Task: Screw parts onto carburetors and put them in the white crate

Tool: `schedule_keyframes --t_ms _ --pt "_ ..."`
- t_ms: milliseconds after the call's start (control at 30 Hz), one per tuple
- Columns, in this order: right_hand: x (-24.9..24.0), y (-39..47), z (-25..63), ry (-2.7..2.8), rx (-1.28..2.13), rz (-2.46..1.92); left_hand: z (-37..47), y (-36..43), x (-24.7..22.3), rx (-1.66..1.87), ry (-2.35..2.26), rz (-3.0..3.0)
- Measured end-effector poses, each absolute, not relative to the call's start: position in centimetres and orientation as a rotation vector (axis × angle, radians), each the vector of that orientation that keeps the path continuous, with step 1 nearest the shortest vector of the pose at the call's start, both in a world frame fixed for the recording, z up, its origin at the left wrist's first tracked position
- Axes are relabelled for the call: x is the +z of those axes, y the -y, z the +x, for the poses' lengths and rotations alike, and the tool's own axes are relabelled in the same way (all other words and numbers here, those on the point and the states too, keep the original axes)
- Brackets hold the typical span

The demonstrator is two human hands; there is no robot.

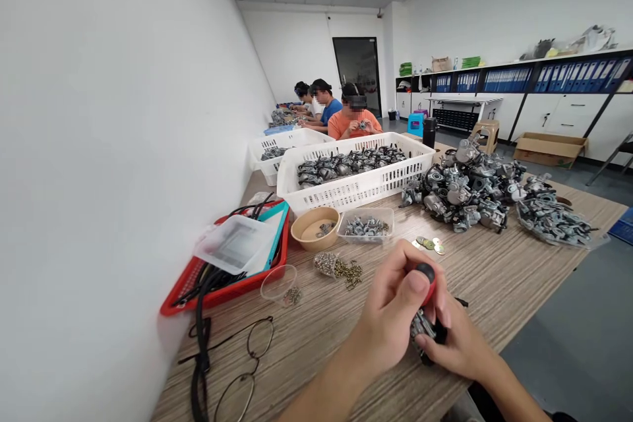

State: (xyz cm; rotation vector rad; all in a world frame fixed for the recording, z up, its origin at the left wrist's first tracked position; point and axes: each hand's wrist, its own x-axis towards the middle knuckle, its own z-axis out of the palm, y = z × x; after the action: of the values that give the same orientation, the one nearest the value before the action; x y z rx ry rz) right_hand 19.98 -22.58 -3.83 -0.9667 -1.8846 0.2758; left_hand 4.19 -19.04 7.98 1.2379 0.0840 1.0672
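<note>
My left hand [395,313] is wrapped round the red and black handle [428,277] of a tool, the thumb lying near its black end. Below it, a grey metal part [422,328] with black pieces rests in my right hand [457,339], whose thumb presses on its side. The tool stands upright over the part; its lower end is hidden by the fingers. Just beyond my hands lie several flat metal discs [429,244]. Left of my hands, small brass screws [350,271] spill beside a cup of silver ones [326,264].
White baskets [356,188] of metal parts stand ahead, with a large pile of parts [465,184] at the right. A red tray [222,297], round bowl [309,237], clear box [366,237] and eyeglasses [254,356] are at the left. Several people sit further back.
</note>
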Motion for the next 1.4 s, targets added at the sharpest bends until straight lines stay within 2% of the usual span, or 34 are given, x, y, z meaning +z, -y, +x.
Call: schedule_keyframes --t_ms 500,700,833,967,1267,1400 --pt "-3.8 22.6 20.2 1.896 0.25 -0.993 3.8 18.9 8.4 1.034 -0.079 1.268" --pt "-3.9 22.8 20.1 1.869 0.394 -1.036 4.0 19.4 8.0 1.001 -0.033 1.185" --pt "-4.4 23.0 20.3 1.895 0.261 -1.058 4.1 19.5 8.1 0.956 -0.087 1.174" --pt "-4.7 22.8 20.5 1.949 0.187 -1.004 4.1 19.1 8.3 1.06 -0.108 1.246" --pt "-4.5 22.5 20.2 1.896 0.427 -1.008 4.1 18.9 8.3 1.145 -0.114 1.185" --pt "-5.2 22.1 19.5 1.844 0.445 -1.013 3.1 18.8 8.3 1.119 -0.215 1.338"
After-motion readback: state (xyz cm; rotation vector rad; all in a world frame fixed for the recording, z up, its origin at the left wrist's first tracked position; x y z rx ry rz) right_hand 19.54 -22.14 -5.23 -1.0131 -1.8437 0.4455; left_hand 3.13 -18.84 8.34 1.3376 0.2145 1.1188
